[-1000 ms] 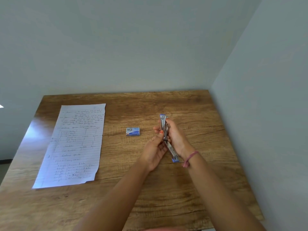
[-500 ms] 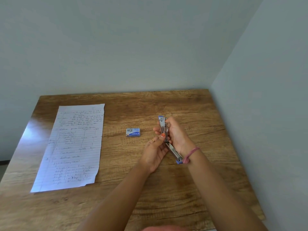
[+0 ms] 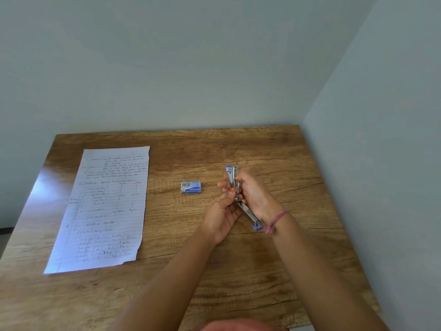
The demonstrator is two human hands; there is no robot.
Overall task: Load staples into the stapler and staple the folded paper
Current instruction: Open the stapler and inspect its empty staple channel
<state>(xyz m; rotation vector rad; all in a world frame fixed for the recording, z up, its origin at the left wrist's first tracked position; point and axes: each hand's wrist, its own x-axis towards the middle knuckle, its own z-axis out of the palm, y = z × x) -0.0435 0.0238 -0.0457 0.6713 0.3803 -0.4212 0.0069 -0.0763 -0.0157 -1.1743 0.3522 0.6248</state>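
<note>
Both hands (image 3: 238,201) hold the opened stapler (image 3: 232,177)

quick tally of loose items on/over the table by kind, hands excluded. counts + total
Stapler: 1, swung open, held above the table by the left hand and right hand
Staple box: 1, lying on the table
Handwritten paper sheet: 1, flat at the left
Total: 3
</note>
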